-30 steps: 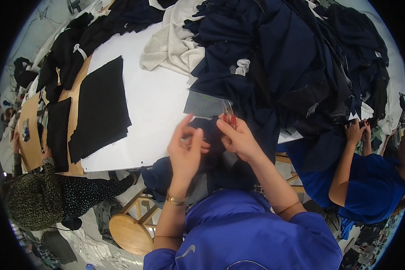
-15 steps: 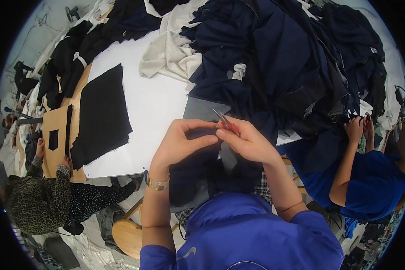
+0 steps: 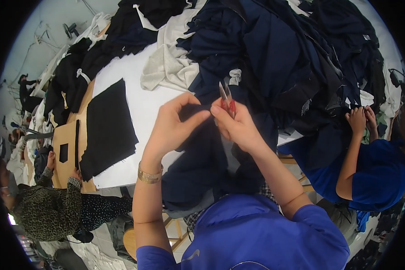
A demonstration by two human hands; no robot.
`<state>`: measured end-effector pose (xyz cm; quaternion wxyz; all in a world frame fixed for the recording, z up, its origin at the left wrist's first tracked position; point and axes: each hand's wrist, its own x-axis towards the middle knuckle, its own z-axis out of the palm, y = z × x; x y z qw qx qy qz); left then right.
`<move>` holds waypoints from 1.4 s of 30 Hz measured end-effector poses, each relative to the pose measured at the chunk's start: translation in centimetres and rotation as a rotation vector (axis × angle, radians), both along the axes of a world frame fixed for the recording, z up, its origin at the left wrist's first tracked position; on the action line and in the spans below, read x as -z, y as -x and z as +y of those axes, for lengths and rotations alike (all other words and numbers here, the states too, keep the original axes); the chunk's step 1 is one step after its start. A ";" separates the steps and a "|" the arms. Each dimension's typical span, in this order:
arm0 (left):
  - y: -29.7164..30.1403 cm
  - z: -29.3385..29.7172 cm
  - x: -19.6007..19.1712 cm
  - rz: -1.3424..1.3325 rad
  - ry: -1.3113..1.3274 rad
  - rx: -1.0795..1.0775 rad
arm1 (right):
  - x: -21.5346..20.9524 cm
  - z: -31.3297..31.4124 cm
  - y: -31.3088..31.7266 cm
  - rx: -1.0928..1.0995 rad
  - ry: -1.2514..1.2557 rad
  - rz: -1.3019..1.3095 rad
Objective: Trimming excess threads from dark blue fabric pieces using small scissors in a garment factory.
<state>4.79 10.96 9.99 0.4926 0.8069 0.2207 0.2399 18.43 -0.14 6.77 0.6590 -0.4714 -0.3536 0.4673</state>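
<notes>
Small red-handled thread snips (image 3: 228,101) rest in my right hand (image 3: 239,123), their metal blades pointing up and parted. Its thumb and forefinger are pinched at a spot of dark navy cloth (image 3: 202,162), close to my left fingertips. My left hand (image 3: 173,123) is curled, thumb and forefinger gripping the same cloth's upper edge; its other fingers are partly hidden. From my hands the navy cloth hangs down over my lap. A paler grey underside (image 3: 231,157) shows below my right hand.
A big heap of navy fabric (image 3: 279,49) covers the table ahead. Light grey cloth (image 3: 168,67) and a black cut panel (image 3: 110,128) lie on the white tabletop (image 3: 117,173). To the left a person holds a brown board (image 3: 64,168); another person (image 3: 373,175) handles cloth at right.
Both hands have moved a little away from my body. The snips have swung from leaning left to nearly upright, and their blades have spread apart.
</notes>
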 end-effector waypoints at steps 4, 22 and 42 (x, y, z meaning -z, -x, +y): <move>-0.9 1.0 -2.1 -0.072 -0.119 -0.151 | -2.1 0.6 0.2 0.287 -0.160 -0.105; 0.6 0.8 -3.9 -0.295 -0.297 -0.233 | 1.1 -0.7 -0.9 0.093 -0.288 0.265; 2.2 -6.8 8.1 -0.396 0.956 -0.271 | 6.1 -3.8 -2.9 0.288 0.155 -0.453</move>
